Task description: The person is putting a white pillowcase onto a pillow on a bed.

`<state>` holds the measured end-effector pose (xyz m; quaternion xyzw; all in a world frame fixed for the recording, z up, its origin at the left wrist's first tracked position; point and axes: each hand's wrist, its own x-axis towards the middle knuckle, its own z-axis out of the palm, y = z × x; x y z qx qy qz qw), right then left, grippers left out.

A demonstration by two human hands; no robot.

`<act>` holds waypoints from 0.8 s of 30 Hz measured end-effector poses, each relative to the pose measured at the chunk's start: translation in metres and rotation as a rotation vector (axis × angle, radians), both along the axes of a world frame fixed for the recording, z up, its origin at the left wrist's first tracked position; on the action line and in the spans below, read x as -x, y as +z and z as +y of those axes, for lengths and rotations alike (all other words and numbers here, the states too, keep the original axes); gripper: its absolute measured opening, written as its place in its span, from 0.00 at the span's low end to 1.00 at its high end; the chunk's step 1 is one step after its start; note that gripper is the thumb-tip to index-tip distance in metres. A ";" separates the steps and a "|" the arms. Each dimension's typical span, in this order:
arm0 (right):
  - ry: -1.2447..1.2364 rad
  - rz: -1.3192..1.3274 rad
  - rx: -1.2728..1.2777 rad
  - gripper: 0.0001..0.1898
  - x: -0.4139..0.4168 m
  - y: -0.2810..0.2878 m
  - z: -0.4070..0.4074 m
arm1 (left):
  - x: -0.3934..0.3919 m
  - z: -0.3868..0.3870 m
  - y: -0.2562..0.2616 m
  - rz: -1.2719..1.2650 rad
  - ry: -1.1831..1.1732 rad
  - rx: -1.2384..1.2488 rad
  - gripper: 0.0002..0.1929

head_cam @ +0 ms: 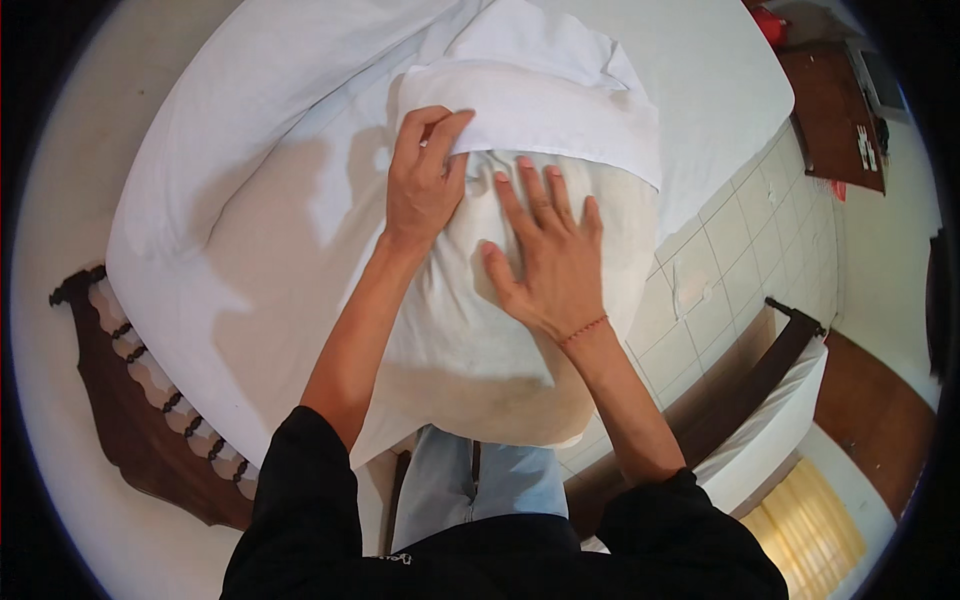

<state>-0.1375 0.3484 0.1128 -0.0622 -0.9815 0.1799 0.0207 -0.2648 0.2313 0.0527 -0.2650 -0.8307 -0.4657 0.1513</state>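
Note:
A pillow lies on the bed in front of me, its near end by my jeans. A white pillowcase covers its far end, with the hemmed opening running across the pillow. My left hand pinches the pillowcase's edge at the left corner between thumb and fingers. My right hand lies flat on the bare part of the pillow, fingers spread, the fingertips just short of the hem. A thin red bracelet is round the right wrist.
White sheets cover the bed under the pillow. A dark wooden headboard with turned spindles stands at the left. To the right are a tiled floor, a second bed's white mattress, a wooden desk and a yellow curtain.

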 end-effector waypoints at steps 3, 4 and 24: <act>-0.041 -0.001 -0.009 0.35 0.012 -0.017 -0.011 | 0.000 -0.009 0.012 -0.085 -0.204 0.025 0.15; -0.076 -0.029 -0.015 0.35 0.018 -0.025 -0.009 | -0.006 -0.010 0.015 -0.160 -0.168 -0.020 0.13; -0.314 -0.040 0.319 0.28 -0.017 -0.036 0.029 | -0.034 -0.029 0.023 -0.441 -0.247 0.423 0.13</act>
